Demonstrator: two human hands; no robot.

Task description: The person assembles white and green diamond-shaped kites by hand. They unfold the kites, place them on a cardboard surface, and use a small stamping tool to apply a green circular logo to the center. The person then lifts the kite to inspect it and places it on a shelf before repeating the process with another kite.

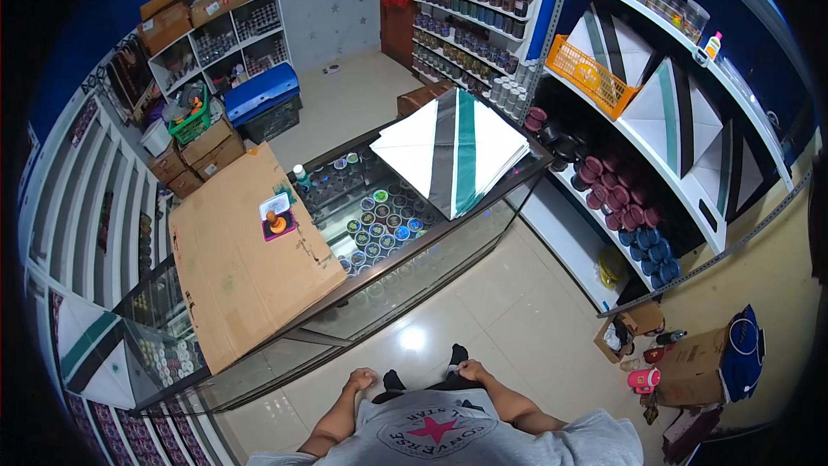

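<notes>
My left hand (363, 379) hangs low by my side, near my left foot in the view. Its fingers are curled in and I see nothing in them. My right hand (471, 370) hangs on the other side, beside my right foot, also with curled fingers and no object showing. Neither hand touches the glass display counter (379, 269) in front of me. On the counter lies a flat cardboard sheet (233, 293), bearing a stamp with an orange-brown handle (275, 221) on an open ink pad (277, 204). A small green bottle (301, 175) stands beside the cardboard.
A stack of white sheets with black and green stripes (414, 140) covers the counter's right end. Shelves of jars (474, 2) stand behind. An orange basket (588, 78) sits on the right shelf. Cardboard boxes (690, 367) and a pink jug (642, 380) are on the floor.
</notes>
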